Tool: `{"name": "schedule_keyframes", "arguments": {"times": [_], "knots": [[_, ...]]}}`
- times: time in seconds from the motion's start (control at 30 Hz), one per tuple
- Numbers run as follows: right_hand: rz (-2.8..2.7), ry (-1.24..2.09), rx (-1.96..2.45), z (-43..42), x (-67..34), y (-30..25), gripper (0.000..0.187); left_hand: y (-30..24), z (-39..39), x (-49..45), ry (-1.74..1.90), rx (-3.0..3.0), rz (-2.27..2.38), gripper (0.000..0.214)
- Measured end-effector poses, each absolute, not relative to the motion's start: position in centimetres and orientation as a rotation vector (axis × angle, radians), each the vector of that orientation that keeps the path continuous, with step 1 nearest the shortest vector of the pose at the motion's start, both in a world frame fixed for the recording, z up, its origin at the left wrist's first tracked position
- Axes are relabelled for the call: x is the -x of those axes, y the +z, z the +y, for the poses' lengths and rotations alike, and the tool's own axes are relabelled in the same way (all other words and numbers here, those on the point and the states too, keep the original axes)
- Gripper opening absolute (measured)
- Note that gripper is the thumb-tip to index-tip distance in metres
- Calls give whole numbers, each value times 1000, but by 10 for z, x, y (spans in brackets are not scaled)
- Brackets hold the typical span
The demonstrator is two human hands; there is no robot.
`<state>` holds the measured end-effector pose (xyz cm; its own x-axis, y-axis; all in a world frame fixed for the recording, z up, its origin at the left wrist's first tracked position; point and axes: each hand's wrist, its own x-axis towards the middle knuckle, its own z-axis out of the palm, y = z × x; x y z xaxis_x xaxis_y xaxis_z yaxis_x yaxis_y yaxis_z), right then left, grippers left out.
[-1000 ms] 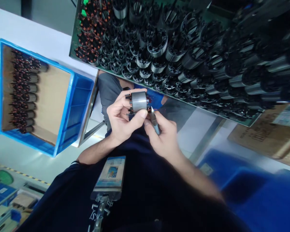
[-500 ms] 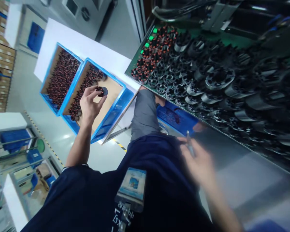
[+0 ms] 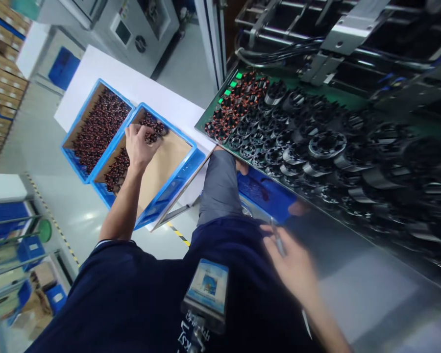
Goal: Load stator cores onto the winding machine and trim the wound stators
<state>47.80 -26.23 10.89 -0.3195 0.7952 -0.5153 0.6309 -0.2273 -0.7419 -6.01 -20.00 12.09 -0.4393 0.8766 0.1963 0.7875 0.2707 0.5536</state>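
My left hand (image 3: 141, 148) is over the nearer blue bin (image 3: 169, 182), its fingers closed around a motor stator (image 3: 152, 138) that they partly hide. Rows of similar wound stators (image 3: 118, 169) stand close by on the bin's cardboard liner (image 3: 165, 164). In front of my body, my right hand (image 3: 292, 262) grips a small grey-handled tool (image 3: 279, 243) with a thin tip. Motion blur leaves the tool's exact kind unclear.
A second blue bin (image 3: 97, 130) full of wound stators shares the white table (image 3: 132, 81). To the right, a green bench (image 3: 202, 125) carries copper-wound stators (image 3: 230, 110) and many black ring-shaped cores (image 3: 327, 144), with machine rails (image 3: 349, 37) behind.
My left hand has lowered the stator toward the row at the bin's back, and its fingers now cover more of it. My right hand keeps the tool near my waist. The view has shifted slightly.
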Motion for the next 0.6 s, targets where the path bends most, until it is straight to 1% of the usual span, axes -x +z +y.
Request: {"name": "schedule_keyframes", "arguments": {"times": [0.07,0.13,0.27,0.33,0.47,0.6], "knots": [[-1831,1604,1736,-264,-478,108,43,120,-185,42,940,-1692,2253,55],[-1845,1626,1710,-264,-475,110,43,118,-163,19,779,-1851,2144,51],[-1921,1618,1602,-262,-468,121,39,107,-111,-21,494,-2099,1920,52],[-1937,1591,1574,-262,-470,126,38,100,-91,-30,391,-2156,1879,56],[-1893,1543,1634,-267,-481,127,40,91,-70,-30,238,-2220,1799,72],[-1807,1553,1689,-278,-495,119,42,94,-65,-19,213,-2194,1656,77]]}}
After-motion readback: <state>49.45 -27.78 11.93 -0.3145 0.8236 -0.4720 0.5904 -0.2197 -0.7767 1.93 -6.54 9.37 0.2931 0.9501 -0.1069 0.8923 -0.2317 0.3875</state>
